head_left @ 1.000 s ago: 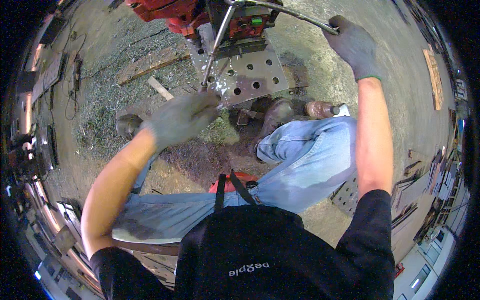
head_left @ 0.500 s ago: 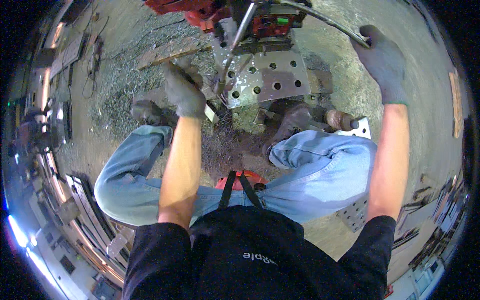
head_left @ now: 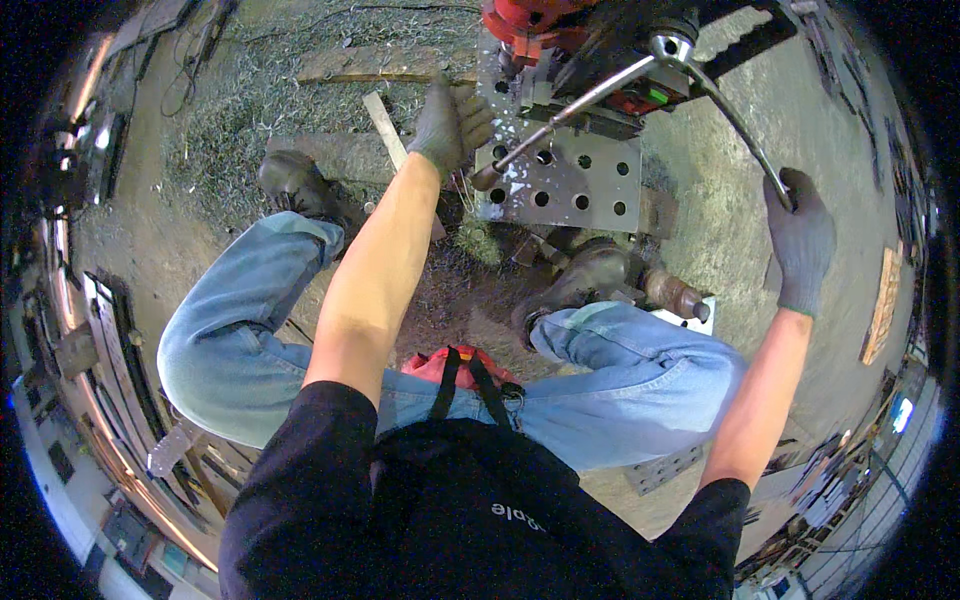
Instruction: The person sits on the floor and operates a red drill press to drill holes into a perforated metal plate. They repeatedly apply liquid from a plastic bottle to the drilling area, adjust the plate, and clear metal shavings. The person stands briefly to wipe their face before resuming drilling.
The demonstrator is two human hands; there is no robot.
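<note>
A red drill press [head_left: 590, 40] stands ahead of me over a grey metal plate [head_left: 570, 180] with several round holes. My right hand [head_left: 800, 235], in a grey glove, is closed around the end of the press's long curved feed lever [head_left: 735, 115]. My left hand [head_left: 450, 125], also gloved, rests against the left edge of the holed plate. Whether it grips the plate is hard to tell. A second lever arm [head_left: 560, 115] crosses above the plate.
Metal shavings [head_left: 250, 100] cover the floor on the left. A wooden strip [head_left: 385, 130] lies beside my left boot [head_left: 295, 185]. My right boot [head_left: 580, 285] is under the plate, next to a rusty cylinder [head_left: 675, 295]. Another holed plate [head_left: 660, 468] lies lower right. Racks line the left side.
My left hand has moved forward from the shavings area to the plate's left edge. My right hand has pulled the lever down and toward me.
</note>
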